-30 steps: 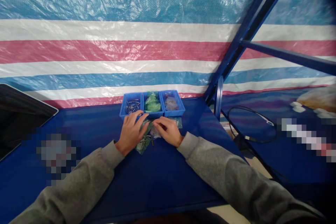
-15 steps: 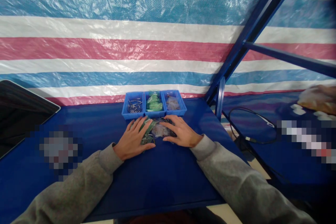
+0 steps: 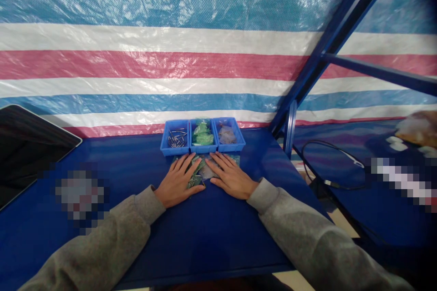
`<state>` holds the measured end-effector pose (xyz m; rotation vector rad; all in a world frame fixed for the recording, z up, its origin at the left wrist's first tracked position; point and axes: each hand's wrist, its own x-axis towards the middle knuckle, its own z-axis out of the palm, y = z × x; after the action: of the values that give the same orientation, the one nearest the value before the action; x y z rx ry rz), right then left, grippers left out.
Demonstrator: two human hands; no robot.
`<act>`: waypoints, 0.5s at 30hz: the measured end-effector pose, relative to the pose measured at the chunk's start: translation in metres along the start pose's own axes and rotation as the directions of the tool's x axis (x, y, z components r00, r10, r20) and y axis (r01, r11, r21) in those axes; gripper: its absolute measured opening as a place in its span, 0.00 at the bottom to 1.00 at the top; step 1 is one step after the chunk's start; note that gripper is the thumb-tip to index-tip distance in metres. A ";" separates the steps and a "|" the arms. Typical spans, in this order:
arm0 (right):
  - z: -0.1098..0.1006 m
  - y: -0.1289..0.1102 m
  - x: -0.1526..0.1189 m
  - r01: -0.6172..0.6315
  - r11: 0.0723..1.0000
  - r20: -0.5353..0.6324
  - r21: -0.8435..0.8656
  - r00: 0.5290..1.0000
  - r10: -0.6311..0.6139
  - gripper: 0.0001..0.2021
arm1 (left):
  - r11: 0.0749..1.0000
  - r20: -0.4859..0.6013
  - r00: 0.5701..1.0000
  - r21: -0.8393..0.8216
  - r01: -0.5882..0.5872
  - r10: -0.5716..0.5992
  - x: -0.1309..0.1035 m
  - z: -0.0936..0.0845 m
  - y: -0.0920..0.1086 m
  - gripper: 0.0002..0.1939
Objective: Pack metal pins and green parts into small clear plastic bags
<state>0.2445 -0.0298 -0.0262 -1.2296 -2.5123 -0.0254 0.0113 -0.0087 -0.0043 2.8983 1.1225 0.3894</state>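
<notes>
- Right hand (image 3: 235, 176) pinched its fingertips 1 second ago; now it has flattened, fingers spread.
- It and the left hand (image 3: 179, 181) lie side by side, apart, palms down on a pile (image 3: 194, 178) of green and clear bags, clamped on nothing visible.
- That pile sits just near of 3 bins (image 3: 203, 148), partly hidden by fingers.
- Step in hand: apparently steadying the pile; the next move seems to call for light, separate fingers.
- Surface: blue table (image 3: 211, 241), dark screen (image 3: 30, 152) at left.
- Room: striped sheet (image 3: 164, 66) far, blue frame (image 3: 309, 70) right.
</notes>
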 end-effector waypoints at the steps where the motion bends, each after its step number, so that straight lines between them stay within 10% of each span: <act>1: 0.001 -0.002 0.000 -0.008 1.000 -0.007 0.000 1.000 0.008 0.30 | 1.000 -0.004 1.000 -0.007 0.005 -0.005 0.000 0.001 0.001 0.38; 15: -0.003 -0.015 -0.006 -0.246 0.969 -0.120 -0.005 0.963 0.243 0.30 | 0.997 -0.017 0.997 0.026 0.078 -0.078 -0.002 0.003 0.008 0.32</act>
<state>0.2375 -0.0444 -0.0230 -1.4923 -2.2491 -0.0615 0.0154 -0.0155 -0.0065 2.8680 1.2482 0.4000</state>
